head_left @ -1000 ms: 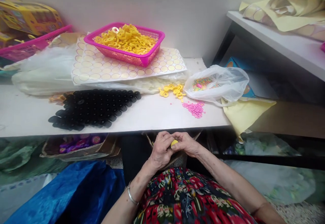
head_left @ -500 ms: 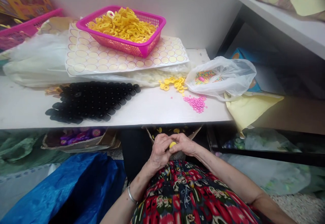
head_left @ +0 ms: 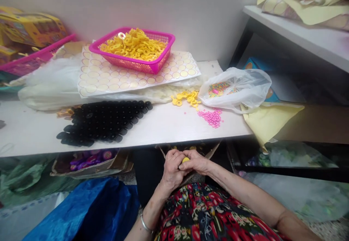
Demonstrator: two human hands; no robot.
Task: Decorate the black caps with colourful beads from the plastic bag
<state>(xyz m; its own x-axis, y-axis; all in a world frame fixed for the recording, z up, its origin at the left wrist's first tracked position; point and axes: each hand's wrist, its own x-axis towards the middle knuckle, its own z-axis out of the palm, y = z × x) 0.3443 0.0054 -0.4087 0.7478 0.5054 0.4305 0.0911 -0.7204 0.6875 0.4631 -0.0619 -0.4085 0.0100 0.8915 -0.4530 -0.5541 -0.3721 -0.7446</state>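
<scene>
My left hand and my right hand meet in front of the table edge, above my lap. Both are closed around a small round yellow plastic piece, whose top shows between the fingers. My right thumb presses against it; the fingers hide its lower part. Just beyond my hands, under the table edge, is an open cardboard box with more yellow pieces in it. On the table lie a small heap of yellow ring-shaped pieces and a pile of tiny pink beads.
Black caps stand in packed rows at the left of the table. Behind them, a pink basket of yellow pieces rests on sticker sheets. A plastic bag of coloured beads lies right. Below left is a blue bag.
The camera view has tilted, so the table sits lower in the picture. My hands remain together on the yellow piece, with the right thumb now lying flatter along its lower edge.
</scene>
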